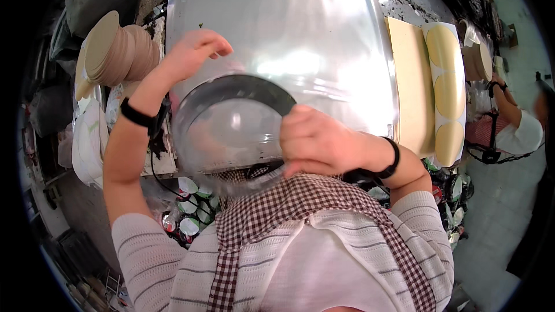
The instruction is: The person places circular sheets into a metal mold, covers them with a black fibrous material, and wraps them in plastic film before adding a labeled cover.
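Clear plastic forms the round, thin-walled piece (232, 85) at the centre of the frame, slightly left of the middle; its upper edge reads as a dark grey band and its lower part is blurred. Right hand (318, 141), at the centre right of the piece, grips its wall: fingers bent and pressed together, pinching the edge, the thumb low on the near side. Left hand (198, 55), upper left of the frame, is raised above the piece and apart from it, holding nothing visible; its fingers are bent, close together rather than spread, with the tips pointing right. Black bands circle both wrists. Behind the hands, a shiny silver sheet (277, 17) covers the work surface across the upper middle of the frame. At the upper left stands a stack of round beige discs (115, 52), leaning on its side. At the right, a tan sheet (409, 89) lies beside a white strip bearing gold round labels (448, 95). Below the surface edge, lower left of centre, lies a heap of round lids (189, 225), mostly white and green. Brown-and-white checked apron (306, 196) and striped white knit sleeves fill the lower middle. Another person (509, 124) is partly visible at the right rim
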The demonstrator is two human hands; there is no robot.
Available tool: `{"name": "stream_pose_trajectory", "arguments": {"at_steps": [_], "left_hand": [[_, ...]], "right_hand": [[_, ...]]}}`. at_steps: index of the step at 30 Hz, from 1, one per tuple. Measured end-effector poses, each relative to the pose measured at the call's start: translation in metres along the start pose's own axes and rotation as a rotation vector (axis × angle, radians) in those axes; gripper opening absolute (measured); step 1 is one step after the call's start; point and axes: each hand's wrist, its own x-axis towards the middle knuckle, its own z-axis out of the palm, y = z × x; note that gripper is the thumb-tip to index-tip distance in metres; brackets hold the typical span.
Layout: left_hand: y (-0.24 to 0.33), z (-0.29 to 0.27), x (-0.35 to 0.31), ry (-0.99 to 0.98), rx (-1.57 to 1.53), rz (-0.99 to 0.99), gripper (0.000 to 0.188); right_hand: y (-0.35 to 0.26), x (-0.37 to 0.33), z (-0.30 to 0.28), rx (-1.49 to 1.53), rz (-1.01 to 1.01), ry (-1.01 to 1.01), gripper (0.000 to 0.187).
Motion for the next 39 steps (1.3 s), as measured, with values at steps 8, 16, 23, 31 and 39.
{"name": "stream_pose_trajectory", "arguments": {"at_steps": [8,16,23,31,39], "left_hand": [[-0.039,0.062,-0.12,0.11,0.665,0.672,0.024],[-0.056,0.046,-0.156,0.23,0.717,0.359,0.043],[-0.121,0.036,-0.228,0.616,1.292,-0.261,0.058],[-0.075,0.009,-0.247,0.539,0.877,-0.285,0.041],[0.074,0.06,-0.066,0.709,0.924,0.629,0.027]], "right_hand": [[0.009,-0.064,0.04,-0.372,0.415,-0.163,0.067],[0.029,-0.135,-0.075,-0.514,0.893,-0.246,0.056],[0.206,0.127,-0.197,-0.793,0.249,0.089,0.049],[0.444,0.217,-0.183,-1.215,0.511,-0.254,0.045],[0.206,0.149,-0.195,-0.914,-0.035,0.353,0.067]]}}
